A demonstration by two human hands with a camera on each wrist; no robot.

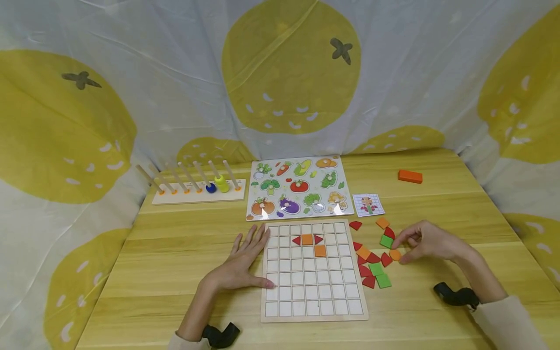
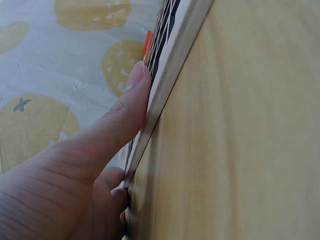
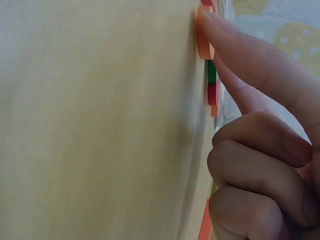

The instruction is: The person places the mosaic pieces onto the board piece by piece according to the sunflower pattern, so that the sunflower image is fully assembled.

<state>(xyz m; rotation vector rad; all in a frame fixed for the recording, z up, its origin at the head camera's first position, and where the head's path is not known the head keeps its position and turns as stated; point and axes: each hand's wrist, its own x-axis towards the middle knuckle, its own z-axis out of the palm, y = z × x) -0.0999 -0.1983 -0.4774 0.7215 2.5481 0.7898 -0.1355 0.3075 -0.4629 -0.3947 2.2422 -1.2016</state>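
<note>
The orange circle (image 1: 395,255) sits at three o'clock from the grid board (image 1: 309,278). The right hand (image 1: 430,241) pinches it with thumb and finger. The left hand (image 1: 238,267), fingers spread, rests its thumb on the board. A vegetable puzzle (image 1: 316,187) lies at the board's twelve o'clock.

loose tiles (image 1: 375,269) crowd the grid board (image 1: 309,278) on its right, leaving passage over near tabletop (image 1: 398,318).
</note>
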